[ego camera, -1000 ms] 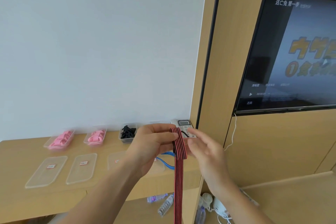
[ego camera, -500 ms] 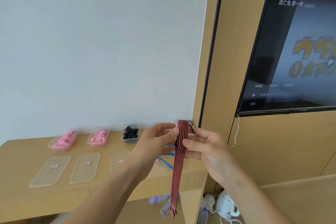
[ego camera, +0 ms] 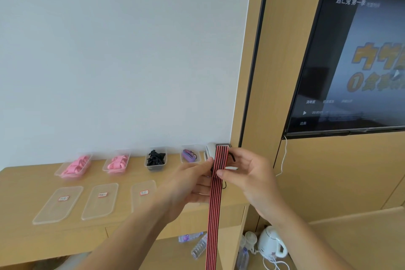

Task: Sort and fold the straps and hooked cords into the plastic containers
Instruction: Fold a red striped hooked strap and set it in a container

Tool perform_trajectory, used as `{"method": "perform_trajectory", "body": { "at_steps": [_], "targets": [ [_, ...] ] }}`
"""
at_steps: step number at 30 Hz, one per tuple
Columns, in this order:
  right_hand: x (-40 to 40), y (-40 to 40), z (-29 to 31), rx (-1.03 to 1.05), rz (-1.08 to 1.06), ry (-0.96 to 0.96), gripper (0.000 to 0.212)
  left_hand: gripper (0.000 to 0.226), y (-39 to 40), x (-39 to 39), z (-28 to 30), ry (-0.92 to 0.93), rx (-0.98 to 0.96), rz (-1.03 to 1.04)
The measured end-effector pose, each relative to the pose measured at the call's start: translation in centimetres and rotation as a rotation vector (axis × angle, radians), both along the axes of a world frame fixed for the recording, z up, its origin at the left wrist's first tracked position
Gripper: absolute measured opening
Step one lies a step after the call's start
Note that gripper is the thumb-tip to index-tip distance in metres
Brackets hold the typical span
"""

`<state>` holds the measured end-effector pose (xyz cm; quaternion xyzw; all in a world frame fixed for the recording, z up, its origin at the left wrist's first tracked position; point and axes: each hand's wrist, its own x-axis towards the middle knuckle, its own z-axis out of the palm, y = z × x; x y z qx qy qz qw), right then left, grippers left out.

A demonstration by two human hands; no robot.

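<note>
Strap (ego camera: 219, 173), red-black striped, hangs in front of the desk (ego camera: 26, 184), top end pinched between my left hand (ego camera: 192, 184) and right hand (ego camera: 245, 173). Fold step underway, I judge; next: double the hanging length, then drop it in a container (ego camera: 190, 155).

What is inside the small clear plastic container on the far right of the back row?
The small clear plastic container holds a folded purple strap with a dark hook lying beside it. The container's floor under them is hidden, so anything below cannot be seen.
</note>
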<state>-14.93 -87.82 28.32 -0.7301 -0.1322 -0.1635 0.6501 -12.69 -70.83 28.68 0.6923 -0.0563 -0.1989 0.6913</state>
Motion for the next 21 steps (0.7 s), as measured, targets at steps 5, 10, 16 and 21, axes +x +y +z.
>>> {"method": "perform_trajectory", "body": {
  "at_steps": [5, 10, 16, 21],
  "targets": [
    [-0.1, -0.3, -0.9, -0.217, -0.069, -0.133, 0.04, 0.043, 0.3, 0.3, 0.2, 0.022, -0.095, -0.018],
    [-0.2, 0.0, -1.6, -0.331, -0.184, -0.334, 0.04, 0.031, 0.6, 0.6, 0.4, 0.057, -0.209, -0.018],
    [0.1, 0.0, -2.5, -0.389, -0.237, -0.483, 0.056, 0.024, 0.8, 1.0, 0.4, 0.075, -0.274, -0.004],
    [0.1, -0.2, -2.6, -0.241, -0.209, -0.123, 0.06, 0.017, 1.0, 1.2, 0.3, 0.0, -0.31, 0.056]
  ]
}}
